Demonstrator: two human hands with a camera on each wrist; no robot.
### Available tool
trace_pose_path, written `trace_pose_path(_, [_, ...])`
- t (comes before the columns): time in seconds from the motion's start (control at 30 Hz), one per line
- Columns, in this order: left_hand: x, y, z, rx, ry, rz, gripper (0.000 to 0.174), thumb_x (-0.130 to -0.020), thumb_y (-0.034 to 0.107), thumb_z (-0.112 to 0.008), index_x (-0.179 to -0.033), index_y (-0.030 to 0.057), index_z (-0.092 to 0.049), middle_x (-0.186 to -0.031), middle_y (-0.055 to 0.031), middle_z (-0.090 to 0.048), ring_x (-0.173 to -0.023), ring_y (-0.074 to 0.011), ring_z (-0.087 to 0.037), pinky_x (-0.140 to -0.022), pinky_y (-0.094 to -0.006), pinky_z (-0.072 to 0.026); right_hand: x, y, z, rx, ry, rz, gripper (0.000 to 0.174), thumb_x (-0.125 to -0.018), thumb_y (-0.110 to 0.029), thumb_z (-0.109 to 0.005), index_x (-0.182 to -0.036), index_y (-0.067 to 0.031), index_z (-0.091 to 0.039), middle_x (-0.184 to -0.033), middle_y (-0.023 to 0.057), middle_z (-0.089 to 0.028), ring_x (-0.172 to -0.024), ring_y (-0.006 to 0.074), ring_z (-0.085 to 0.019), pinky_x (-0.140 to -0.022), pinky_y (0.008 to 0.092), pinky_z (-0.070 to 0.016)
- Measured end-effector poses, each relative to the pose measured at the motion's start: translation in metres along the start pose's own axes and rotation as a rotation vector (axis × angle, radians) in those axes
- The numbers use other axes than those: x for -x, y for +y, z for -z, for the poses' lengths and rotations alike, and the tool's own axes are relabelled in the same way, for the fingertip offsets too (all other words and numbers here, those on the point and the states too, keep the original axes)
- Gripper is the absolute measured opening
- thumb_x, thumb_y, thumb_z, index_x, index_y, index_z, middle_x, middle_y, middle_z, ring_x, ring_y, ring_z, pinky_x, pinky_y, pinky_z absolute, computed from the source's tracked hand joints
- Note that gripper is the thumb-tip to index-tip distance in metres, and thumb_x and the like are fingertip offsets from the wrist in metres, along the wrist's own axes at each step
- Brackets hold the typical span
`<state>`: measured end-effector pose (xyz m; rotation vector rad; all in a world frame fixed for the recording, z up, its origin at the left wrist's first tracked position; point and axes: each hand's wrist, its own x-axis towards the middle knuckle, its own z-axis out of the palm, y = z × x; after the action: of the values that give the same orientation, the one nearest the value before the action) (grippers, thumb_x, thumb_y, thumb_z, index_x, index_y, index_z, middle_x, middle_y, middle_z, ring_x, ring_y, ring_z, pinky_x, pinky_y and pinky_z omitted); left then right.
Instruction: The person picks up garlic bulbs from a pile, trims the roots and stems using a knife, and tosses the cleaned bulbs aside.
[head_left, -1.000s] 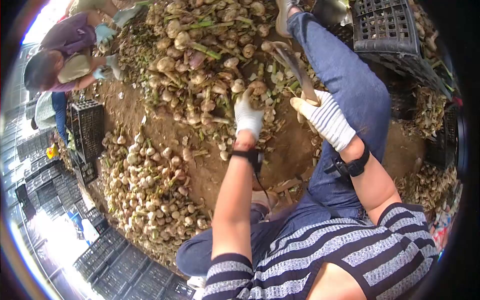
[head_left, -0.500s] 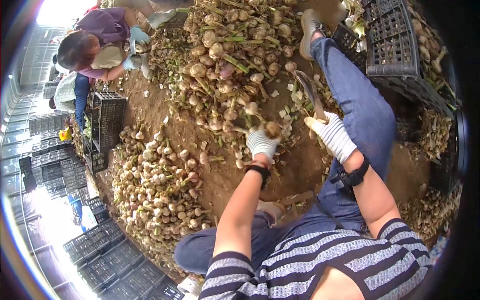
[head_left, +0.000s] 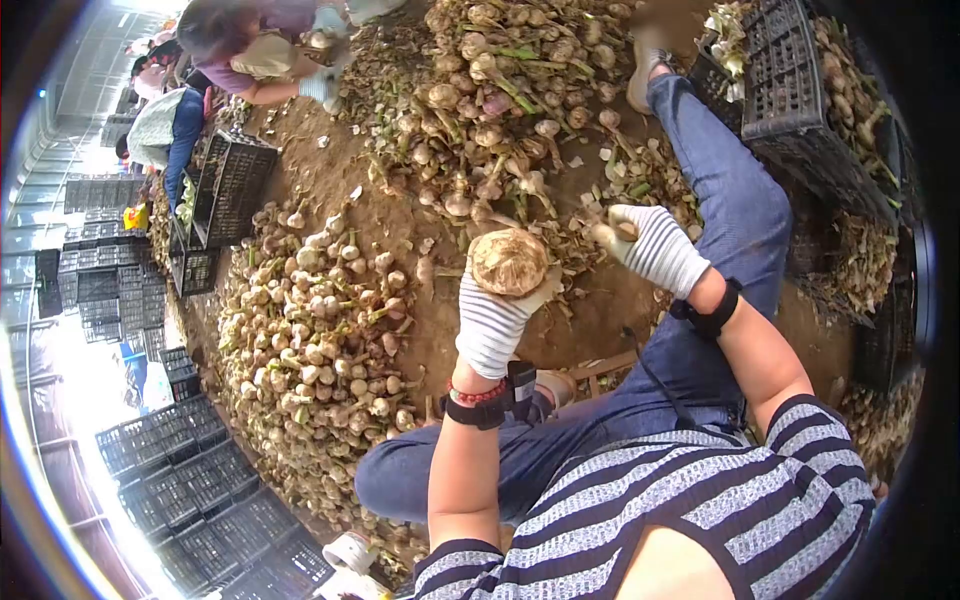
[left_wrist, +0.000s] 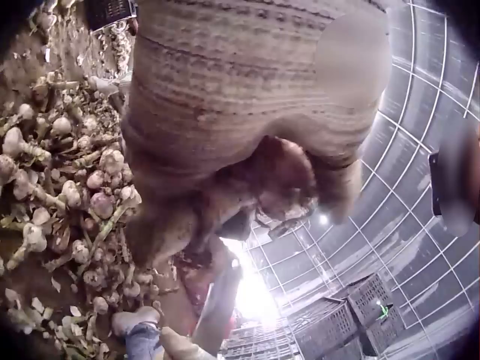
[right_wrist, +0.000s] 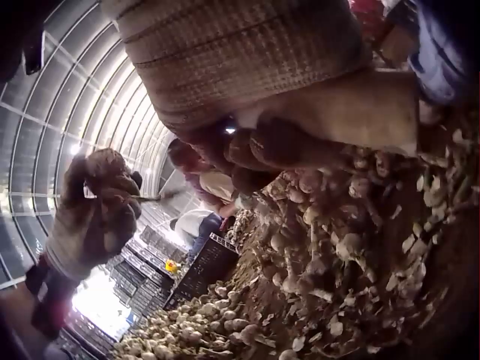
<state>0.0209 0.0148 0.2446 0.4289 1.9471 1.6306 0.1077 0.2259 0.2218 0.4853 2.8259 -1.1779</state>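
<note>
The left hand [head_left: 490, 322], in a striped white glove, grips a large round garlic bulb [head_left: 508, 262] over the soil, root side toward the head camera. In the left wrist view the gloved left hand [left_wrist: 247, 82] curls round the bulb [left_wrist: 286, 178]. To its right, the gloved right hand [head_left: 656, 250] is closed round a tool; its wooden handle [right_wrist: 352, 112] shows in the right wrist view, under the right hand [right_wrist: 247, 60]. The tool's blade is not plainly seen in the head view. The two hands are apart.
A heap of stemmed garlic [head_left: 490, 110] lies ahead, and a pile of trimmed bulbs [head_left: 310, 350] at left. Black crates stand at right [head_left: 785, 70] and left [head_left: 235, 190]. Another person [head_left: 265, 50] works at upper left. The wearer's jeans leg [head_left: 725, 180] extends at right.
The left hand has lifted a bulb from the heap's edge and drawn it nearer the body. The right hand has turned, and the blade seen before no longer shows clearly. The head view has shifted.
</note>
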Motion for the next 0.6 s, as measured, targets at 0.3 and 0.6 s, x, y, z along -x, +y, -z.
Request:
trace_pose_path(0.3, [0.002,0.002,-0.021,-0.752,-0.225,-0.272,0.026,-0.077,0.029,-0.065,-0.094,0.0101,-0.061,-0.094,-0.0024,-0.065,-0.092,-0.0237,-0.060,-0.088,-0.0388,-0.0433,0.025,-0.051,0.020,0.121,0.099,0.377,0.020,-0.071,-0.023,-0.065,-0.082,-0.0058,-0.061,-0.071,0.0147,-0.062,-0.066,0.0328,-0.062,-0.058,0.0400,-0.0493])
trace_pose_path(0.6, [-0.001,-0.010,-0.032,-0.868,-0.275,-0.313,0.041,-0.067,0.021,-0.075,-0.105,0.0114,-0.061,-0.098,-0.0072,-0.064,-0.092,-0.0275,-0.060,-0.085,-0.0370,-0.0460,0.021,-0.029,0.023,0.171,0.066,0.312,0.015,-0.068,-0.018,-0.064,-0.077,-0.0066,-0.058,-0.069,0.0139,-0.061,-0.066,0.0333,-0.062,-0.058,0.0406,-0.0490])
